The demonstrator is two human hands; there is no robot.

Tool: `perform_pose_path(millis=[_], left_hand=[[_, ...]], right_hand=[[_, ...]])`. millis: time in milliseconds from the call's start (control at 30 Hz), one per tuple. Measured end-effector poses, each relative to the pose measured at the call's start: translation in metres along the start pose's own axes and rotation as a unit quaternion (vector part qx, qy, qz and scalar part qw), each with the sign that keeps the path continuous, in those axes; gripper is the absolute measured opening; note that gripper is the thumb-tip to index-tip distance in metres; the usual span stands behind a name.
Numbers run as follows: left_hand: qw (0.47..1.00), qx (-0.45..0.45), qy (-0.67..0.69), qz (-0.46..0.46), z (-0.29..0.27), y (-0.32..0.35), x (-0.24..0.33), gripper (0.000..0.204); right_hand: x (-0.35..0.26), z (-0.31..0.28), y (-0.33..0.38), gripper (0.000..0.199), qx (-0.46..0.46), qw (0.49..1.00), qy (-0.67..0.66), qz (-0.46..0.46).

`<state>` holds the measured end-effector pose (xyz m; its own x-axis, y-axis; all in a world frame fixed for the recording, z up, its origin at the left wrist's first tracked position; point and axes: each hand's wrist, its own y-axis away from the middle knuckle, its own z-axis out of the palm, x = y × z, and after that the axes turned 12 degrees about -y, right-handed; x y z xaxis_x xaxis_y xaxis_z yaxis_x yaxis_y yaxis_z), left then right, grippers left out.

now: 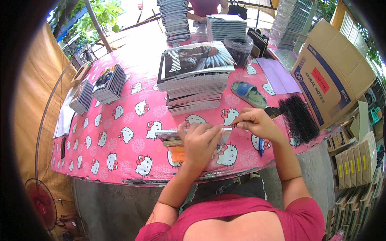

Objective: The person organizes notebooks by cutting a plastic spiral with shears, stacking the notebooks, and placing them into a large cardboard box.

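My left hand [200,141] is clamped on top of a thin notebook [177,134] lying flat at the near edge of the pink cat-print tablecloth [120,136], fingers curled over its long edge. Right hand [253,122] pinched shut at the notebook's right end, thumb + forefinger together on the spine edge; can't tell if there's a wire in the pinch. Hands close, not touching. Orange item [177,154] just under/near the notebook, partly hidden by my left hand.

Behind it: tall stack of spiral notebooks [195,82] w/ dark picture cover on top. Blue sandal [248,93] right of stack. Black spiral wire bundle [298,117] at right table edge, near my right wrist. Cardboard box [333,76] further right. Smaller notebook piles [98,88] far left. Another person [205,8] at far side of table.
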<state>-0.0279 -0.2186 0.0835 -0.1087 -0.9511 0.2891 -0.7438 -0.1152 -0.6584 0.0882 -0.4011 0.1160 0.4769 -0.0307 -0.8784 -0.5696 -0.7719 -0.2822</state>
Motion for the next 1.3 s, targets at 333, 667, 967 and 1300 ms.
perform_pose_path(millis=[333, 667, 967, 1300], left_hand=[[1.000, -0.012, 0.002, 0.006, -0.004, -0.002, -0.004, 0.013], [0.999, -0.017, 0.032, 0.000, -0.003, -0.006, -0.001, 0.014], [1.000, -0.008, 0.020, -0.020, -0.008, 0.001, -0.014, 0.014], [1.000, 0.005, 0.002, -0.012, -0.009, 0.003, -0.009, 0.013]], right_hand=[[-0.007, 0.013, 0.007, 0.021, 0.103, 0.994, 0.032, -0.026], [-0.009, 0.011, 0.011, 0.012, 0.024, 0.989, -0.063, 0.132], [-0.014, 0.052, 0.008, 0.016, 0.132, 0.967, 0.208, -0.072], [-0.019, 0.055, 0.004, 0.019, 0.131, 0.979, 0.139, -0.075]])
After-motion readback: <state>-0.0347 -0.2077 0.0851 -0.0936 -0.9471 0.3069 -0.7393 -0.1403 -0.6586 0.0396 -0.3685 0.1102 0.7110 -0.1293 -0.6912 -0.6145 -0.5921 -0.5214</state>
